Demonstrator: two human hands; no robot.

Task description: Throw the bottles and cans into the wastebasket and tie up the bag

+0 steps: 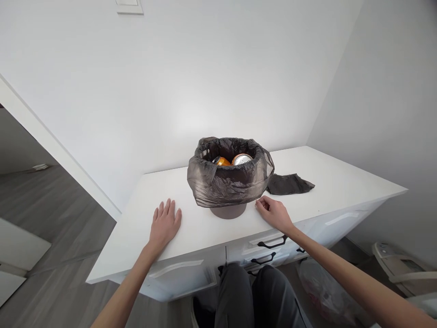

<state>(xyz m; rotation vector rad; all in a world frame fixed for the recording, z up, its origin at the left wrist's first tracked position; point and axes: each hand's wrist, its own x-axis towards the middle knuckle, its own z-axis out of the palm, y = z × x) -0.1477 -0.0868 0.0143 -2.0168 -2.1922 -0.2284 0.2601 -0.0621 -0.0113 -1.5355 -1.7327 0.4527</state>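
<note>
A small trash bin (pixel 228 212) stands upright on the white cabinet top (pixel 198 232), lined with a dark, see-through garbage bag (pixel 232 184) folded out over its rim. Inside it lie an orange can (pixel 222 161) on its side and another can (pixel 242 159) with its silver end up. My left hand (pixel 165 222) rests flat on the cabinet top, left of the bin, fingers spread. To the bin's right, my right hand (pixel 273 212) is loosely curled on the surface by the bag's lower edge, with nothing visible in it. Behind it lies a folded black plastic bag (pixel 290 184).
A white wall (pixel 184 91) rises behind the cabinet. Drawers with black handles (pixel 272 242) face my legs. On the floor at right are a clear plastic bag (pixel 324 287) and a pale appliance-like object (pixel 396 262). A doorway opens at left.
</note>
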